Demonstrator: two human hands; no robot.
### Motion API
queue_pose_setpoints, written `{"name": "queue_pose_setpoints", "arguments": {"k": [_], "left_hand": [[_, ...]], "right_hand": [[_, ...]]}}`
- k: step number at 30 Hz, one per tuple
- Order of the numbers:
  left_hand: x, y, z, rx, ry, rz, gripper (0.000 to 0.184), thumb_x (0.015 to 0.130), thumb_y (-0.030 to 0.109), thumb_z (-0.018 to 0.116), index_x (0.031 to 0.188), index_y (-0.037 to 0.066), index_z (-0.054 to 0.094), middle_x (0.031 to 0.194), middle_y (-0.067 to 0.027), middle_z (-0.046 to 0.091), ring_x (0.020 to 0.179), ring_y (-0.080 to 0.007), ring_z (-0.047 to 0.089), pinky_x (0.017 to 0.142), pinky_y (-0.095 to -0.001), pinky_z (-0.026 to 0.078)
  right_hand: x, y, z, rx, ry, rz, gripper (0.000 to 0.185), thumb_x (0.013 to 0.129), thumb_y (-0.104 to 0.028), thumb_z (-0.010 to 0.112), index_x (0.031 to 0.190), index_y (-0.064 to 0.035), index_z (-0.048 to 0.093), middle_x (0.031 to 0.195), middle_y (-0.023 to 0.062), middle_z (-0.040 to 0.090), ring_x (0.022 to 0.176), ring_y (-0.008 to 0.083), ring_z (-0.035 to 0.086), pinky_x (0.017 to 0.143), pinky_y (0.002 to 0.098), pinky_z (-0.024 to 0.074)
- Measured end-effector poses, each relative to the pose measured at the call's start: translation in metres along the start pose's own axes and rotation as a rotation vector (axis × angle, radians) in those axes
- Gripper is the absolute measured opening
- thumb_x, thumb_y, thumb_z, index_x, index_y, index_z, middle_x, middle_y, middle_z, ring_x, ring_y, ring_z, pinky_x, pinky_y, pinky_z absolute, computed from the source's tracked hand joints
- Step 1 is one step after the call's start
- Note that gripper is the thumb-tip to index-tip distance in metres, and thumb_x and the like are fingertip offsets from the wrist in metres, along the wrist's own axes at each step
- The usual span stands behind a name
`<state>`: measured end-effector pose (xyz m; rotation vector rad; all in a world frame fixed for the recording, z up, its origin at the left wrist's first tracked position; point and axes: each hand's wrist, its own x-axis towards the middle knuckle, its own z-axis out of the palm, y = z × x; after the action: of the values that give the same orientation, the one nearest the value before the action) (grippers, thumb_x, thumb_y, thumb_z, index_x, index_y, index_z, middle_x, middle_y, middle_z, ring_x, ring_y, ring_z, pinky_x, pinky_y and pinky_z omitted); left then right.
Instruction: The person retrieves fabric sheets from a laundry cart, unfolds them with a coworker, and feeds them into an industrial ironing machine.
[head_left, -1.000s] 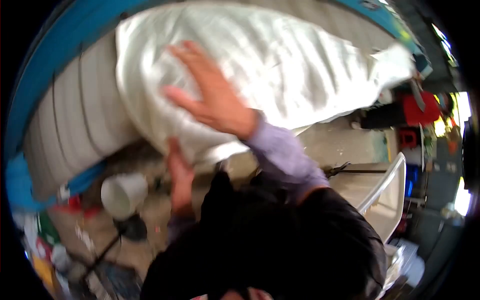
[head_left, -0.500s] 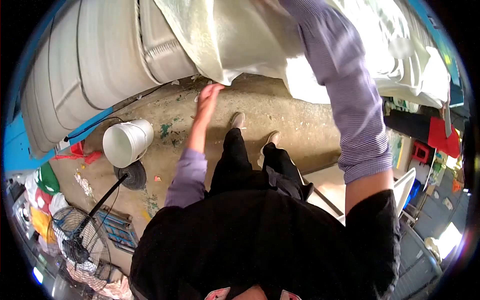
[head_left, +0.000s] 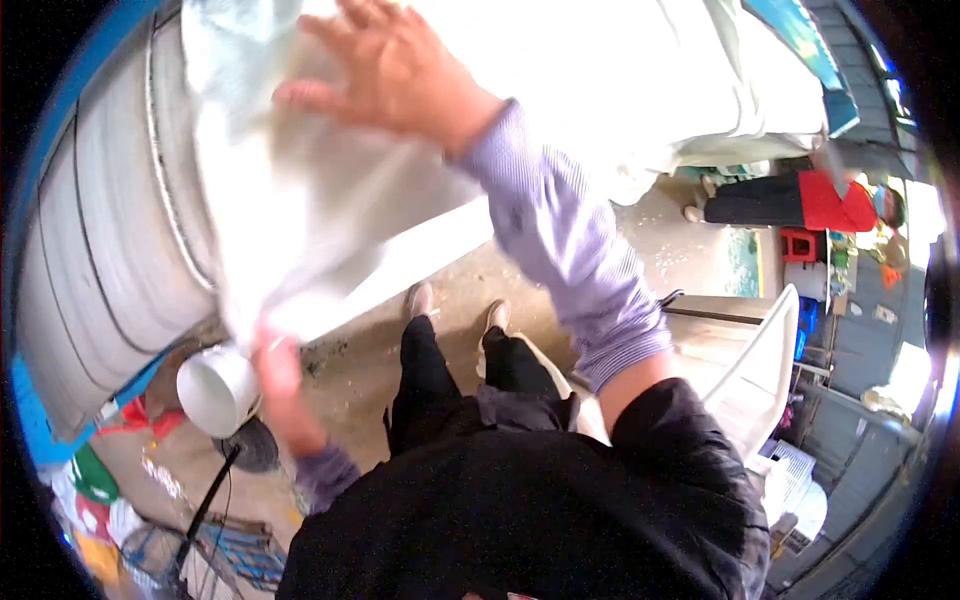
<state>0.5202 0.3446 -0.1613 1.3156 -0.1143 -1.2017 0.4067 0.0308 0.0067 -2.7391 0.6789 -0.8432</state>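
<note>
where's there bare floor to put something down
Floor shows between the left hand and the dark trousers, and beyond the right sleeve, between the white cloth and the white-rimmed container. It is crowded by the white bucket, round black base and green bundle.

Through the head view I see a broad white cloth [head_left: 570, 90] spread beneath my splayed right fingers [head_left: 328, 38] and reaching well to their right, so bright that much of its surface washes out. Long folds show far right of them. Left of them its side edge drops, and below, the fabric narrows to a gathered corner at my left fingers [head_left: 272, 345], where blur hides the grip.
</note>
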Motion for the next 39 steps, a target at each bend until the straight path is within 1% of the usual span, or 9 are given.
{"name": "queue_pose_setpoints", "arguments": {"k": [4,11,13,17,21,24,31,34,39], "left_hand": [[-0.021,0.03,-0.042,-0.319,-0.079,0.374,0.055,0.087,0.039,0.043,0.128,0.002,0.033,0.125,-0.0106,0.041,0.115,-0.0232,0.039,0.096,-0.0361,0.032],[0.047,-0.071,-0.048,0.837,0.149,-0.175,0.039,0.086,0.028,0.046,0.113,0.001,0.05,0.113,-0.0085,0.051,0.105,-0.0178,0.045,0.092,-0.0319,0.034],[0.003,-0.047,-0.103,0.842,0.481,0.531,0.042,0.087,0.025,0.047,0.12,0.0,0.042,0.114,-0.0114,0.047,0.106,-0.0195,0.042,0.09,-0.033,0.034],[-0.036,0.037,-0.105,-0.32,0.193,0.463,0.045,0.089,0.023,0.043,0.126,-0.001,0.035,0.127,-0.0137,0.038,0.115,-0.0225,0.036,0.098,-0.0347,0.027],[0.069,-0.069,-0.13,1.684,-0.227,-0.003,0.055,0.088,0.03,0.044,0.131,0.001,0.026,0.134,-0.0121,0.031,0.122,-0.0226,0.027,0.103,-0.036,0.018],[0.083,-0.101,-0.113,0.105,0.074,-0.092,0.052,0.085,0.032,0.052,0.124,0.0,0.04,0.121,-0.0083,0.044,0.106,-0.0158,0.044,0.092,-0.0289,0.033],[0.015,-0.003,-0.29,1.149,0.121,0.792,0.047,0.083,0.03,0.055,0.113,-0.006,0.048,0.102,-0.0095,0.055,0.092,-0.0203,0.051,0.082,-0.0313,0.04],[0.009,-0.016,-0.101,0.992,0.152,-0.151,0.045,0.087,0.033,0.044,0.117,-0.001,0.047,0.092,-0.012,0.057,0.08,-0.0271,0.05,0.076,-0.0347,0.04],[-0.032,0.071,-0.214,0.587,0.433,0.269,0.044,0.087,0.031,0.046,0.117,-0.002,0.045,0.102,-0.0124,0.056,0.098,-0.0256,0.052,0.084,-0.0404,0.04]], "right_hand": [[-0.059,-0.061,-0.038,-0.044,-0.12,0.152,0.074,0.077,-0.066,0.037,0.125,-0.0099,0.041,0.128,0.0235,0.034,0.12,0.0461,0.026,0.091,0.0607,0.0282],[-0.018,-0.011,0.019,-0.149,0.094,0.039,0.072,0.075,-0.066,0.036,0.125,-0.0137,0.042,0.13,0.0186,0.033,0.123,0.0379,0.025,0.095,0.0593,0.0195],[-0.018,-0.013,-0.008,0.018,0.129,-0.002,0.067,0.077,-0.059,0.043,0.122,-0.009,0.044,0.128,0.0198,0.035,0.116,0.0371,0.036,0.094,0.0506,0.0301],[-0.112,-0.064,-0.06,0.327,0.055,-0.009,0.043,0.079,-0.032,0.054,0.112,-0.0056,0.05,0.12,0.0184,0.045,0.106,0.0309,0.048,0.087,0.0391,0.0414],[-0.207,-0.102,-0.05,0.68,-0.17,0.319,0.027,0.082,-0.024,0.054,0.1,-0.0043,0.053,0.107,0.0152,0.052,0.092,0.0315,0.054,0.076,0.0378,0.0457],[-0.25,-0.113,-0.048,0.637,-0.382,0.375,0.024,0.082,-0.023,0.054,0.097,-0.0043,0.054,0.104,0.0127,0.054,0.088,0.03,0.056,0.073,0.0373,0.0467],[-0.259,-0.102,-0.066,0.614,-0.318,0.554,0.022,0.082,-0.023,0.055,0.095,-0.0051,0.056,0.088,0.0131,0.058,0.076,0.0293,0.059,0.065,0.0352,0.0473],[-0.257,-0.1,-0.061,0.633,-0.271,0.552,0.022,0.082,-0.024,0.054,0.095,-0.0059,0.055,0.084,0.013,0.058,0.072,0.0291,0.059,0.063,0.0358,0.0469],[-0.258,-0.099,-0.062,0.552,-0.308,0.505,0.021,0.083,-0.024,0.053,0.094,-0.0066,0.056,0.079,0.0126,0.058,0.068,0.0295,0.057,0.061,0.037,0.0458]]}}
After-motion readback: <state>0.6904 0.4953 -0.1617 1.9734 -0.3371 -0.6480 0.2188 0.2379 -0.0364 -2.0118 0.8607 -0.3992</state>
